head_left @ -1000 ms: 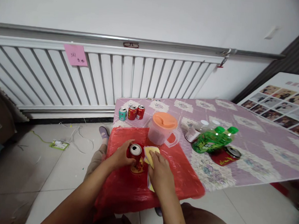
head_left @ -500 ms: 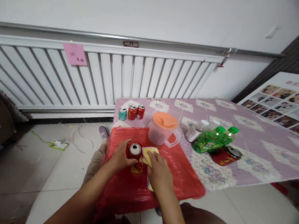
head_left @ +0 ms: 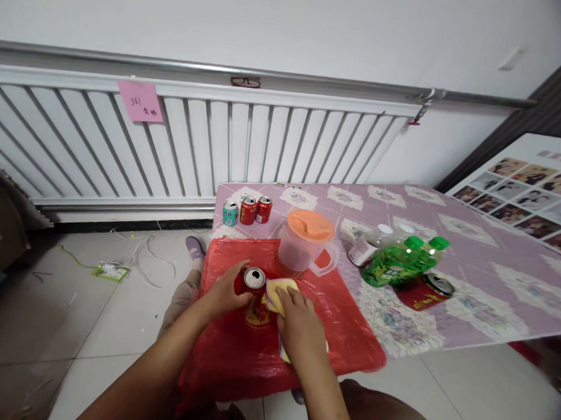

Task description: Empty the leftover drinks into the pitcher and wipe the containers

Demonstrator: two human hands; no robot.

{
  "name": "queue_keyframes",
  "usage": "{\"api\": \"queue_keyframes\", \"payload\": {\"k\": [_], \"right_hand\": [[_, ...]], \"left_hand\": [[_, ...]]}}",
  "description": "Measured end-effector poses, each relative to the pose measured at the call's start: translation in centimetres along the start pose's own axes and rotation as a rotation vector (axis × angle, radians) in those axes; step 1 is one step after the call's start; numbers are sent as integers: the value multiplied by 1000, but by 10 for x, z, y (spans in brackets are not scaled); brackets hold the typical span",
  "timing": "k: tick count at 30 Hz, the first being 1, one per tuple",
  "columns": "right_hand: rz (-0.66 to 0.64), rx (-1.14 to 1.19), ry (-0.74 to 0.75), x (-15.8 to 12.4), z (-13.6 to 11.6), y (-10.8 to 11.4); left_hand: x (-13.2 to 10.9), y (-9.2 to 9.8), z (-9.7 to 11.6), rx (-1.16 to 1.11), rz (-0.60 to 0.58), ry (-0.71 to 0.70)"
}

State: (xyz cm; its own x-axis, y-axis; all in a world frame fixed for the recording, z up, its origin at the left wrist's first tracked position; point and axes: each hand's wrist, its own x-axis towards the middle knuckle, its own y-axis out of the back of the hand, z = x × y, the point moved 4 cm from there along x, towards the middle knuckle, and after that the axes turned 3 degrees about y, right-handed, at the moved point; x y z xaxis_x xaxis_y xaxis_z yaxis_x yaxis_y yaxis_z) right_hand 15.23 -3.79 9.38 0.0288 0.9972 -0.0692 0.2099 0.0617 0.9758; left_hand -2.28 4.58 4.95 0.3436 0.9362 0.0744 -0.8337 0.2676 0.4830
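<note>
An opened red drink can (head_left: pixel 256 310) stands upright on a red plastic sheet (head_left: pixel 348 341). Around its left side curves my left hand (head_left: pixel 225 293), thumb on the near side and fingers toward the back. My right hand (head_left: pixel 302 325) is closed on a folded yellow cloth (head_left: pixel 280 292), whose edge meets the can's right side; part of the cloth is hidden under the palm. Just behind the cloth stands a clear plastic pitcher (head_left: pixel 297 255) with an orange lid (head_left: pixel 310 224).
Three small cans, one teal (head_left: pixel 230 214) and two red (head_left: pixel 248 212), stand at the table's back left. To the right lie green-capped bottles (head_left: pixel 391 264), white-capped bottles (head_left: pixel 368 247) and a large red can (head_left: pixel 422 293). A radiator (head_left: pixel 256 145) runs behind the flowered tablecloth (head_left: pixel 472 260).
My left thumb has shifted slightly left and up along the can. The right hand and cloth have moved a little, staying at the can's right side.
</note>
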Motion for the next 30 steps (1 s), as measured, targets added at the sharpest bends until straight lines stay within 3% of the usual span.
{"api": "queue_keyframes", "payload": {"k": [6,14,22,30], "right_hand": [[56,-49,-13,14,-3,7],[-37,-85,30,8,-3,-3],[35,-97,7,20,-3,2],[8,-99,42,9,-7,-10]], "left_hand": [[-6,-16,0,73,196,73],[-1,-6,2,36,45,-15],[-2,-23,-4,38,170,30],[2,-17,-2,-92,90,-60]]}}
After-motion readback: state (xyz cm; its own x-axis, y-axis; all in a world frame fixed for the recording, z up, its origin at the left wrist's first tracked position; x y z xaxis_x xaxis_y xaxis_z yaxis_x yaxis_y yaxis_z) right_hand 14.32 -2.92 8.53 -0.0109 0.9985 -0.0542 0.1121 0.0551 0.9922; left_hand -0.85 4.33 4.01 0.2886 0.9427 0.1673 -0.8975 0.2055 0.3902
